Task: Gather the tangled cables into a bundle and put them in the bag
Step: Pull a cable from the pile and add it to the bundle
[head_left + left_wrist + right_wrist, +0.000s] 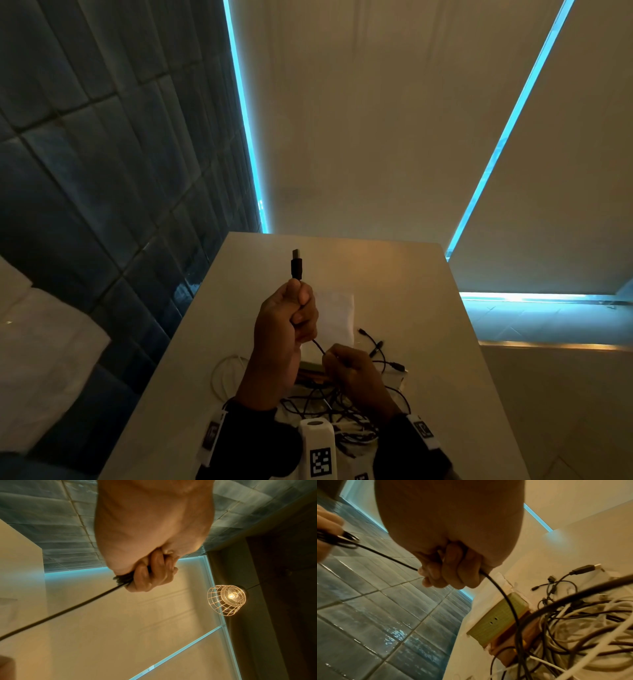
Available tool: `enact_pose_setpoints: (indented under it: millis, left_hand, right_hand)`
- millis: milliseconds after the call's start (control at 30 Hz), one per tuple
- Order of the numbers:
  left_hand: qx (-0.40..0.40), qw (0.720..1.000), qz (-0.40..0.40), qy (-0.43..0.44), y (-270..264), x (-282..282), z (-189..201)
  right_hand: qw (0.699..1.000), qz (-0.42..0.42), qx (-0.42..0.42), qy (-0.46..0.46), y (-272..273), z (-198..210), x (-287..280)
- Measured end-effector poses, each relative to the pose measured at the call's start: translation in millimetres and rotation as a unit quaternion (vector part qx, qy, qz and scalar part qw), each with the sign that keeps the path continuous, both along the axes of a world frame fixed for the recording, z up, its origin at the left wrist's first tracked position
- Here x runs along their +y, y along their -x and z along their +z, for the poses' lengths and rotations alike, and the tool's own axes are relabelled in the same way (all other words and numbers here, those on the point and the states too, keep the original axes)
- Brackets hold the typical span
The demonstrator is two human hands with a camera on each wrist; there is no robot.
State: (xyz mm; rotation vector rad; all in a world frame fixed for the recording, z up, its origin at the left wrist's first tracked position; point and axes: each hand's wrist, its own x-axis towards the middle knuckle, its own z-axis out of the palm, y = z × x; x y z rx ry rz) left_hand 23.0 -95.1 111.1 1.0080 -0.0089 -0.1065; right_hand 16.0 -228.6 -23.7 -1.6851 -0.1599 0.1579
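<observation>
My left hand [294, 315] is raised above the table and grips a black cable folded into loops, its USB plug [296, 264] sticking up out of the fist. In the left wrist view the left hand [150, 574] is closed round the loops, and the black cable [60, 614] runs away taut. My right hand [346, 363] sits lower and grips the same black cable [385, 555] a short way along; the right hand [450, 572] has its fingers curled round it. Below lies the tangle of black and white cables [329, 411] [573, 635]. A translucent bag [337, 318] lies flat behind the hands.
A white table [411, 274] carries everything, with a green and brown box [501, 619] under the tangle. A loose white cable loop [226, 373] lies to the left. A blue tiled wall [102, 171] stands at the left, and a caged lamp [226, 599] hangs overhead.
</observation>
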Motion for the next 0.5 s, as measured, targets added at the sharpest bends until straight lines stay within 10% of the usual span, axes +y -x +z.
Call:
enact_pose_setpoints:
  millis: [500]
  left_hand:
    - [0.029, 0.999, 0.002, -0.038, -1, 2, -8]
  right_hand:
    - [0.984, -0.149, 0.024, 0.096, -8, -7, -9]
